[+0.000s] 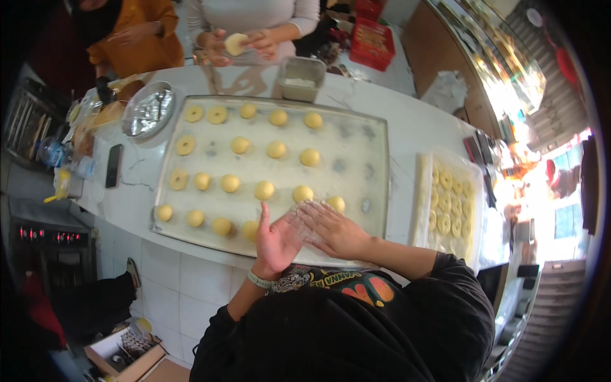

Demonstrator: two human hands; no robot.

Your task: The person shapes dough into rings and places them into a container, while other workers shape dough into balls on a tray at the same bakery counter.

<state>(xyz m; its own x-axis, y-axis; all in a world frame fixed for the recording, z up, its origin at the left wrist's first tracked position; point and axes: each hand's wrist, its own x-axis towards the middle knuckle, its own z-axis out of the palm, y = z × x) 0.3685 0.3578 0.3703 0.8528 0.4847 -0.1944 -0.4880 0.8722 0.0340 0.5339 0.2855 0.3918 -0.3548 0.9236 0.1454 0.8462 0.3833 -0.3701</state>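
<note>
My left hand point(279, 243) is turned palm up with its thumb stretched out, over the near edge of a large floured tray point(356, 165). Across its fingers lies my right hand point(337, 232), flat and palm down. Both are dusted with flour, and the visible part of the left palm is bare. Whether anything lies between the hands is hidden. Round yellow dough balls stand in rows on the tray; one dough ball point(303, 193) sits just beyond my fingers and another dough ball point(251, 230) is left of my thumb. Several flattened dough rings point(185, 145) lie along the tray's left side.
Across the table, a person holds a dough ring point(235, 44); another person in orange point(149, 38) stands beside them. A metal tin point(301, 79) touches the tray's far side. Left are a foil-lined pan point(147, 109) and a phone point(114, 166). A clear box of dough rings point(449, 204) stands right.
</note>
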